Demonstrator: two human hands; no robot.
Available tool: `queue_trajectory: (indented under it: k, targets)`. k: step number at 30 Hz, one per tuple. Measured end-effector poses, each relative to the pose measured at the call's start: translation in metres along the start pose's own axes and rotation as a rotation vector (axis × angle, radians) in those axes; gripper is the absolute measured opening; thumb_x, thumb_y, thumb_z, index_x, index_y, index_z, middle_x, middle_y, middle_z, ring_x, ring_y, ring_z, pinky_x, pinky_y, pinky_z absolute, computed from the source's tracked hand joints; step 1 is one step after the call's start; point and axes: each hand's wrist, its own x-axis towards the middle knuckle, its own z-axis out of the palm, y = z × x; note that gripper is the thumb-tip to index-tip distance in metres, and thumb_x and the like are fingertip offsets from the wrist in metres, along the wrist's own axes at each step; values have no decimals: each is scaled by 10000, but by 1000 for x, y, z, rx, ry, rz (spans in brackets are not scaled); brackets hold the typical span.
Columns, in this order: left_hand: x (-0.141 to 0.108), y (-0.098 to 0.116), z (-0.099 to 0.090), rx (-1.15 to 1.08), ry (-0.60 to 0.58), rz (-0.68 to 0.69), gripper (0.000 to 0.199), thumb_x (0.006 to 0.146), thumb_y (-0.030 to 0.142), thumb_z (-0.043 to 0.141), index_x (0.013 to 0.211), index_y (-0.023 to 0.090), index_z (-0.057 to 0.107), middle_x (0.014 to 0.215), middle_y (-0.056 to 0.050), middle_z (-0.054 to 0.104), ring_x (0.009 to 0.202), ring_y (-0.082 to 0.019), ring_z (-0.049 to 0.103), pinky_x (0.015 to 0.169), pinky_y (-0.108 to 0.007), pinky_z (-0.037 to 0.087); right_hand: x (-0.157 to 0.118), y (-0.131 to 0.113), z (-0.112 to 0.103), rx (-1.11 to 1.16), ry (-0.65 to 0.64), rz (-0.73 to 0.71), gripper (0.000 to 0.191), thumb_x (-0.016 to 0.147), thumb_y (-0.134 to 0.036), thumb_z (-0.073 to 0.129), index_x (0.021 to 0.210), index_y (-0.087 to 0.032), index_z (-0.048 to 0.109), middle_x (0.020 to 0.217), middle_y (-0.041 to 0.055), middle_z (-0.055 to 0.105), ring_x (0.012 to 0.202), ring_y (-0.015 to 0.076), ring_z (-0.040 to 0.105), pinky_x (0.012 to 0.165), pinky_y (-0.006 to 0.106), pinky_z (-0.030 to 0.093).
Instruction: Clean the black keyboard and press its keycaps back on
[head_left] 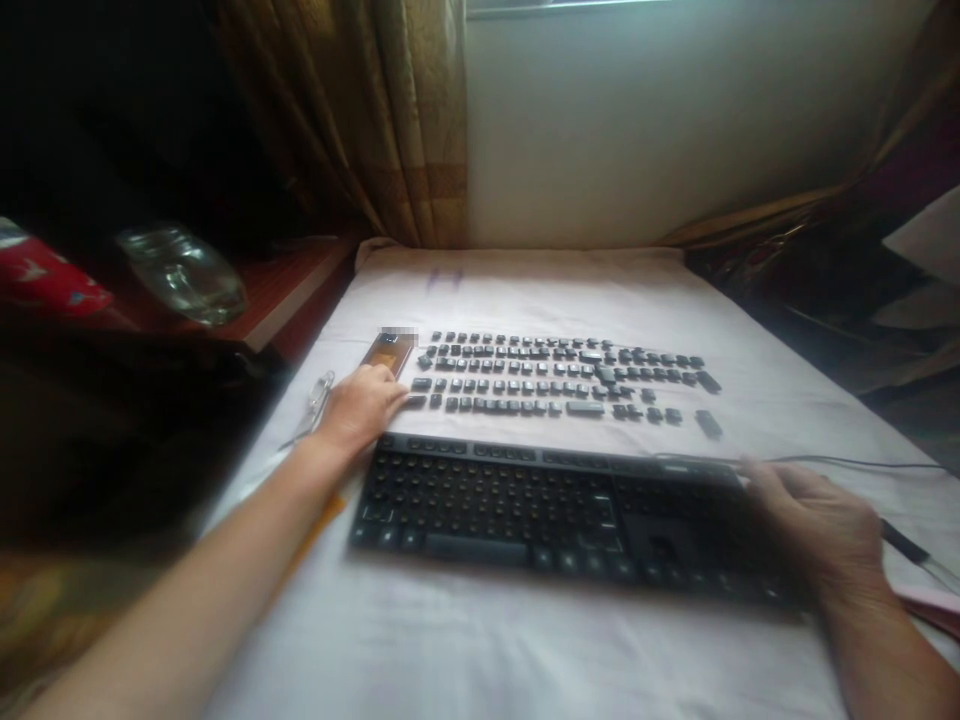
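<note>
A black keyboard (495, 500) with most of its keycaps off lies across the white cloth. Behind it, loose black keycaps (510, 367) are laid out in rows. My left hand (364, 405) rests at the left end of the lower rows, fingers bent together near a keycap; what they hold, if anything, is hidden. A phone (390, 352) lies just beyond those fingers. My right hand (817, 520) is at the keyboard's right end, its thumb and fingers around the back right corner; motion blurs it.
Left of my left hand lies a shiny metal item (321, 395). A glass jar (184, 272) and a red object (49, 275) are on a wooden surface at the left. A cable (847, 461) and a dark-handled tool (904, 542) lie at the right.
</note>
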Motion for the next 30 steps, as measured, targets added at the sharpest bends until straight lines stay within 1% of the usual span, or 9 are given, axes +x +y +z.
queue_trajectory:
  k: [5, 11, 15, 19, 21, 23, 25, 27, 30]
  targets:
    - [9, -6, -2, 23, -61, 70, 198, 904, 344, 605, 904, 268, 788, 991, -63, 694, 930, -221, 576, 780, -328, 445, 3, 5, 2, -31, 1, -12, 212, 537, -462, 542, 592, -268, 608, 658, 55, 652, 856, 324, 653, 785, 380, 436]
    - [9, -8, -1, 20, -94, 119, 202, 866, 334, 621, 981, 272, 775, 1002, -58, 708, 959, -228, 595, 829, -336, 460, 2, 5, 1, -9, 12, -50, 188, 523, -451, 558, 545, -271, 606, 621, 52, 657, 838, 335, 660, 764, 397, 449]
    - [10, -6, 0, 24, -103, 121, 191, 852, 330, 620, 970, 271, 758, 1014, -47, 728, 963, -235, 617, 841, -335, 470, 3, 8, -1, -1, -5, -87, 174, 560, -440, 594, 564, -269, 626, 626, 56, 669, 805, 326, 660, 727, 396, 450]
    - [5, -3, -12, 16, -76, 67, 214, 860, 332, 613, 1027, 264, 729, 997, -53, 733, 953, -240, 640, 836, -342, 478, 8, 14, 1, -1, 12, -73, 142, 581, -413, 619, 545, -276, 613, 611, 49, 667, 768, 317, 655, 699, 394, 442]
    - [-7, -2, -23, 1, -47, 40, 250, 889, 341, 587, 1085, 246, 708, 1060, -67, 729, 990, -247, 644, 851, -355, 480, 9, 16, 2, -4, 5, -58, 137, 585, -409, 632, 558, -275, 619, 617, 49, 660, 771, 319, 651, 677, 387, 436]
    - [-28, -2, -33, -45, -19, 36, 265, 917, 377, 563, 1117, 256, 689, 1108, -42, 726, 1010, -228, 646, 872, -350, 482, 10, 17, 2, -22, 1, -44, 132, 592, -405, 638, 567, -276, 618, 620, 53, 645, 776, 322, 641, 662, 385, 426]
    - [-53, -3, -38, -232, 44, 63, 280, 917, 417, 573, 1110, 255, 694, 1077, -29, 735, 972, -207, 657, 874, -339, 492, 9, 16, 2, -41, 0, -35, 126, 603, -394, 638, 559, -281, 602, 624, 58, 632, 786, 324, 633, 669, 389, 419]
    - [-77, -3, -38, -397, 63, 101, 290, 926, 444, 556, 1097, 262, 703, 1083, -24, 733, 976, -192, 660, 890, -325, 503, 8, 14, 1, -47, 2, -29, 123, 612, -375, 641, 550, -284, 586, 629, 58, 627, 801, 324, 631, 693, 394, 420]
    - [-103, -4, -33, -488, 28, 105, 270, 921, 441, 570, 1064, 267, 720, 1054, -23, 743, 981, -190, 669, 910, -318, 512, 4, 9, 2, -31, 29, -46, 130, 627, -345, 645, 536, -282, 576, 617, 48, 620, 803, 315, 632, 725, 398, 427]
